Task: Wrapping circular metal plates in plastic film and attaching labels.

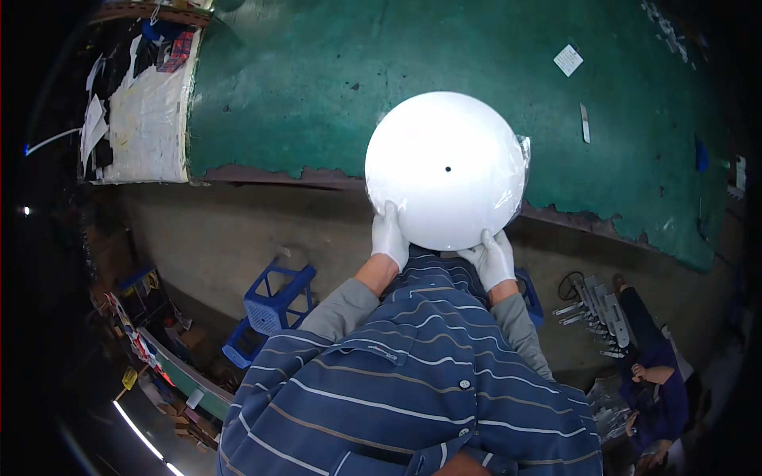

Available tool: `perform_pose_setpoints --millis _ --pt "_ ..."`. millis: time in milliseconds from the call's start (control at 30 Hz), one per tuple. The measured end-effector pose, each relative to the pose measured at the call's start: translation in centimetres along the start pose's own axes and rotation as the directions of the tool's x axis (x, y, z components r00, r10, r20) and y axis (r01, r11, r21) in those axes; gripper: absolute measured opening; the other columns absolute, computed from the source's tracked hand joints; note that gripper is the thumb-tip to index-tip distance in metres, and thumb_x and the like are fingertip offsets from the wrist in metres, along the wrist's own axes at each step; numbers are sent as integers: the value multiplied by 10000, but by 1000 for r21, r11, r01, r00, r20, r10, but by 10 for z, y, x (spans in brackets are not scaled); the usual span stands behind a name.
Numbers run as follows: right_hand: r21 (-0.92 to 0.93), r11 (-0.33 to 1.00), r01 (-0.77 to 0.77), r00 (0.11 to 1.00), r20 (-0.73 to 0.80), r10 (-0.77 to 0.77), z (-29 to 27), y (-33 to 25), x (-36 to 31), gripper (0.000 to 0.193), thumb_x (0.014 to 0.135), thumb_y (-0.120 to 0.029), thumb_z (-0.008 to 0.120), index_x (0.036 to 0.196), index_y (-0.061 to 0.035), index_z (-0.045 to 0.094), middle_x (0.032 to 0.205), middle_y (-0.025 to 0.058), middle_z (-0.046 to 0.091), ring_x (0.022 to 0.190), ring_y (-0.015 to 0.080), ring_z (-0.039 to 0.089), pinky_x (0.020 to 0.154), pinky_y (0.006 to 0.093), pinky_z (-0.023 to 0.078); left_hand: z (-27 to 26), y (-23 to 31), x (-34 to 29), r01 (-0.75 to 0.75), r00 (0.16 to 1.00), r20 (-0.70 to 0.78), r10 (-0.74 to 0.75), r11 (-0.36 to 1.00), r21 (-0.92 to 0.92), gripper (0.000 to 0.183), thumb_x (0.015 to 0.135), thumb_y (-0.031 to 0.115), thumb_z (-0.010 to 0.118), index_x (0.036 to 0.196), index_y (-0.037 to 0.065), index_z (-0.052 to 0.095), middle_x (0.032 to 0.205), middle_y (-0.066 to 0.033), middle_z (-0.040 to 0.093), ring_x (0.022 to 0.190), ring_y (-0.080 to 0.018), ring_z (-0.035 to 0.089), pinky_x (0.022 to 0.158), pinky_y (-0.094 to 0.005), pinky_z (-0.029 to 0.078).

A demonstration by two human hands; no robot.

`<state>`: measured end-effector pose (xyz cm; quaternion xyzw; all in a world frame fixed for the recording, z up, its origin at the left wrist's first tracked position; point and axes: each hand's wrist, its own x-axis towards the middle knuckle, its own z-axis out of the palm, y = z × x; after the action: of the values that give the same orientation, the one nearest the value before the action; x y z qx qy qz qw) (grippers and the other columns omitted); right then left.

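Note:
A large round white disc [446, 151] with a small dark hole at its middle is held in front of me, over the near edge of the green table. Clear plastic film [521, 170] sticks out along its right side. My left hand [389, 236], in a white glove, grips the lower left rim with the thumb on the top face. My right hand [494, 258], gloved alike, grips the lower right rim, thumb on top. The fingers beneath the disc are hidden.
The green table [294, 95] has a worn, chipped edge. A white card [567, 60] and a thin blade-like strip [585, 123] lie on it. Blue plastic stools [274, 297] stand at lower left. Another person [663, 389] sits at lower right beside several grey metal parts [601, 309].

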<state>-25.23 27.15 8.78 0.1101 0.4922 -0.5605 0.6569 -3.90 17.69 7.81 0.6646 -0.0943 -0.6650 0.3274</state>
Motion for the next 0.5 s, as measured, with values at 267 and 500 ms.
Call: perform_pose_setpoints --millis 267,500 --pt "-29 995 101 994 33 -100 87 -119 128 386 1050 -117 498 1387 56 427 1284 290 572 1064 383 676 890 510 610 114 118 133 -21 996 84 30 994 -108 466 1078 267 435 1400 -69 452 1308 -243 585 1112 -321 638 929 -390 549" --pt "-338 940 36 988 -128 -84 94 -130 178 342 1035 -135 532 1270 113 503 1095 268 650 879 372 715 786 449 624 139 189 183 -189 971 225 85 848 495 415 1063 272 415 1208 -87 563 985 -206 671 800 -291 695 695 -378 591"
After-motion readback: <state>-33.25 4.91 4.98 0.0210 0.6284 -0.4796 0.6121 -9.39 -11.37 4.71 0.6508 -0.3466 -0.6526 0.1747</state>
